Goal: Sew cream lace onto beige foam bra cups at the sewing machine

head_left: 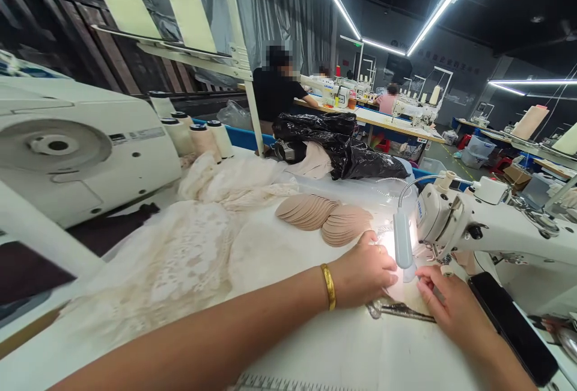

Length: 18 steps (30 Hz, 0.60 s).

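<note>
My left hand (366, 269), with a gold bangle at the wrist, has its fingers curled on a pale fabric piece (408, 296) under the bright lamp. Facing it, my right hand (453, 299) brings thumb and forefinger together at the right side of that fabric. The glare washes out part of the cloth. Beside my fingers is the white sewing machine (478, 216), whose needle area is partly hidden by the grey gooseneck lamp (402, 239). Two fanned stacks of beige oval pads (306, 210) lie behind my left hand.
Cream lace fabric (189, 252) is heaped on the left. A black phone (514, 328) lies right of my right hand. Behind are black plastic bags (342, 144), thread cones (205, 138) and another machine (81, 144). A person (274, 90) sits at a further table.
</note>
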{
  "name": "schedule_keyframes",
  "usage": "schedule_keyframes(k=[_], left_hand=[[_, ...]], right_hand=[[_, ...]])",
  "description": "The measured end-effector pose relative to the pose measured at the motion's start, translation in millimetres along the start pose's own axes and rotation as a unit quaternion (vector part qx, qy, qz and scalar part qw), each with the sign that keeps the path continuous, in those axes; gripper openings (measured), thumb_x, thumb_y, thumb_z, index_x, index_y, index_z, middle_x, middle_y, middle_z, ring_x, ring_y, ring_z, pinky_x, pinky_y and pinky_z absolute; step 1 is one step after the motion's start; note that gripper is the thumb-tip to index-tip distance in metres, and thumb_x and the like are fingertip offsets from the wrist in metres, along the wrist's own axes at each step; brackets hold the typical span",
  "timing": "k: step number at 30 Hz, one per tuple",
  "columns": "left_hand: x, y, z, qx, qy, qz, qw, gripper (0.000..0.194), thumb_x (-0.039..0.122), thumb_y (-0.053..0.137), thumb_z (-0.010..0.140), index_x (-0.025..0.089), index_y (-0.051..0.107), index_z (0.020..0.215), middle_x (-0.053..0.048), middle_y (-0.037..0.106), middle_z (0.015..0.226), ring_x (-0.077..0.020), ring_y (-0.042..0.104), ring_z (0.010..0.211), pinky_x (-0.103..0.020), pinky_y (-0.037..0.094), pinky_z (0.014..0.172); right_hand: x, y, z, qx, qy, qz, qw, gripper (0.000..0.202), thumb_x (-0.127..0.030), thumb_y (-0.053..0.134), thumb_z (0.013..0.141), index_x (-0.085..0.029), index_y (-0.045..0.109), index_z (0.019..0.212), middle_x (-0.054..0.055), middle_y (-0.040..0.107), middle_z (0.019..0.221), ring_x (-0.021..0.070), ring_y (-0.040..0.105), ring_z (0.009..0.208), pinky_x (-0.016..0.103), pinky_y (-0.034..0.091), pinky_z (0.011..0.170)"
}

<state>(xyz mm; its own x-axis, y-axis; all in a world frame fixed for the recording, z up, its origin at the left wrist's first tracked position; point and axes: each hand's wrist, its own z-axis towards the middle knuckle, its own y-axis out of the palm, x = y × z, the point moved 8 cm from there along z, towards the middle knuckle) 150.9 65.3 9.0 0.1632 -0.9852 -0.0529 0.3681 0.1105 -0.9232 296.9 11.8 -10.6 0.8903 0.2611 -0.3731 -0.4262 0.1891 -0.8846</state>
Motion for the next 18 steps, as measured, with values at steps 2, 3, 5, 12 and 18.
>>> schedule_keyframes(k=[2, 3, 5, 12, 18], left_hand=[[5.0, -1.0, -1.7, -0.002, -0.001, 0.005, 1.0, 0.018, 0.018, 0.064, 0.087, 0.019, 0.057, 0.071, 0.001, 0.07, 0.081, -0.0193, 0.058, 0.076, -0.041, 0.029, 0.085], [8.1, -1.7, -2.7, -0.003, 0.0, 0.008, 1.0, 0.02, 0.017, 0.063, 0.087, 0.018, 0.056, 0.069, 0.002, 0.068, 0.077, -0.0182, 0.056, 0.073, -0.042, 0.029, 0.086], [15.7, -3.8, -4.6, -0.003, 0.011, 0.01, 1.0, 0.019, 0.015, 0.062, 0.087, 0.019, 0.058, 0.069, 0.002, 0.066, 0.076, -0.0164, 0.052, 0.067, -0.045, 0.028, 0.089], [26.4, -2.5, -6.5, -0.007, 0.023, 0.004, 1.0, 0.012, 0.017, 0.065, 0.086, 0.019, 0.061, 0.075, 0.002, 0.067, 0.079, -0.0164, 0.051, 0.067, -0.046, 0.029, 0.091], [10.2, 19.6, 2.0, -0.011, -0.003, 0.011, 1.0, 0.016, 0.011, 0.067, 0.073, 0.019, 0.056, 0.064, 0.0, 0.061, 0.07, -0.018, 0.051, 0.068, -0.046, 0.033, 0.089]], right_hand=[[-6.3, 4.1, 0.0, -0.031, -0.021, 0.012, 0.999, 0.023, -0.032, 0.04, 0.107, -0.026, 0.062, 0.113, 0.004, 0.07, 0.096, 0.0239, 0.065, 0.084, 0.039, 0.05, 0.074], [-10.4, 6.0, -0.1, -0.046, -0.036, 0.021, 0.998, 0.023, -0.029, 0.04, 0.107, -0.027, 0.063, 0.111, 0.003, 0.069, 0.094, 0.0231, 0.064, 0.084, 0.038, 0.049, 0.075], [-19.0, 9.0, -0.4, -0.073, -0.064, 0.038, 0.995, 0.023, -0.025, 0.041, 0.106, -0.027, 0.064, 0.106, 0.002, 0.066, 0.091, 0.0214, 0.062, 0.085, 0.036, 0.049, 0.077], [-27.1, 13.0, 0.0, -0.083, -0.08, 0.031, 0.993, 0.022, -0.022, 0.044, 0.104, -0.025, 0.065, 0.098, 0.003, 0.062, 0.089, 0.0204, 0.06, 0.086, 0.034, 0.048, 0.076], [-16.3, 19.0, 5.5, -0.059, -0.059, -0.001, 0.997, 0.023, -0.021, 0.042, 0.104, -0.025, 0.065, 0.101, 0.003, 0.063, 0.089, 0.0217, 0.062, 0.085, 0.037, 0.05, 0.078]])
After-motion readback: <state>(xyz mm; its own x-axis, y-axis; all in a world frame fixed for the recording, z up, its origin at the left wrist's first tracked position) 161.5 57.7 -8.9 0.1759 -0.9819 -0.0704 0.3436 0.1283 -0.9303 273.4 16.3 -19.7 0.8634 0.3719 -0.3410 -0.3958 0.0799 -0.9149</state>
